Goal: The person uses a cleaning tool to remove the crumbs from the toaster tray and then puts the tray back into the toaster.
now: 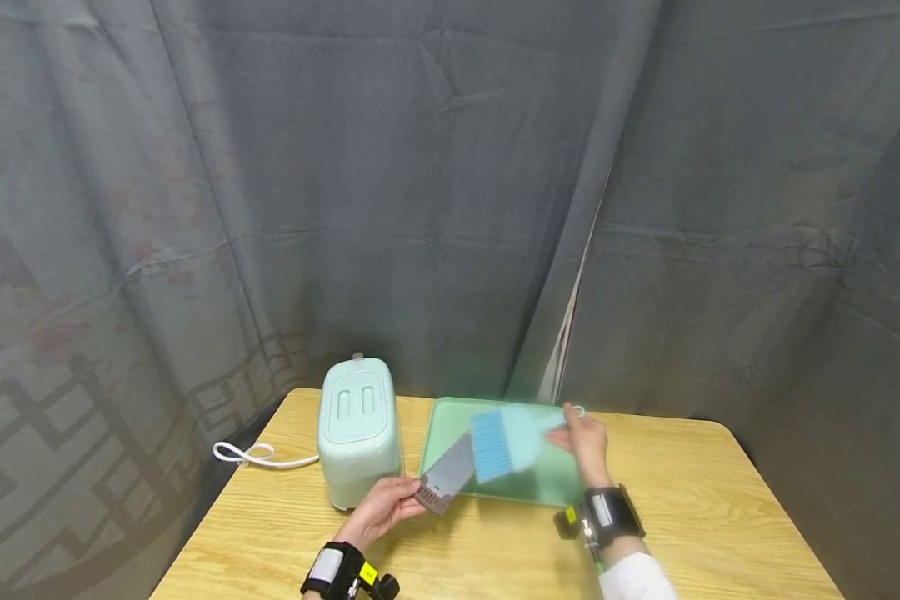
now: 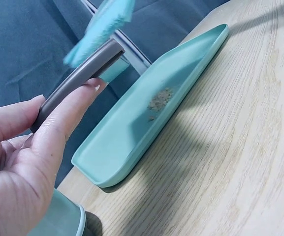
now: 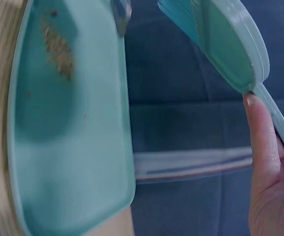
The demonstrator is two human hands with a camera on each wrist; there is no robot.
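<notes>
My left hand [image 1: 385, 504] pinches the near end of a slim grey crumb tray [image 1: 450, 475], slotted at that end and tilted over the green serving tray [image 1: 444, 421]. In the left wrist view, the thumb and fingers grip the crumb tray [image 2: 80, 81] from both sides. My right hand [image 1: 588, 443] holds a pale mint brush [image 1: 521, 437] by its handle, its blue bristles pointing left and overlapping the crumb tray's far end in the head view. Brown crumbs [image 2: 160, 99] lie in a small heap inside the green tray, also visible in the right wrist view.
A mint toaster [image 1: 358, 421] with a lid over its top stands left of the green tray. Its white cord [image 1: 258, 456] loops past the left edge of the wooden table [image 1: 675, 500]. Grey curtains [image 1: 435, 208] hang close behind the table.
</notes>
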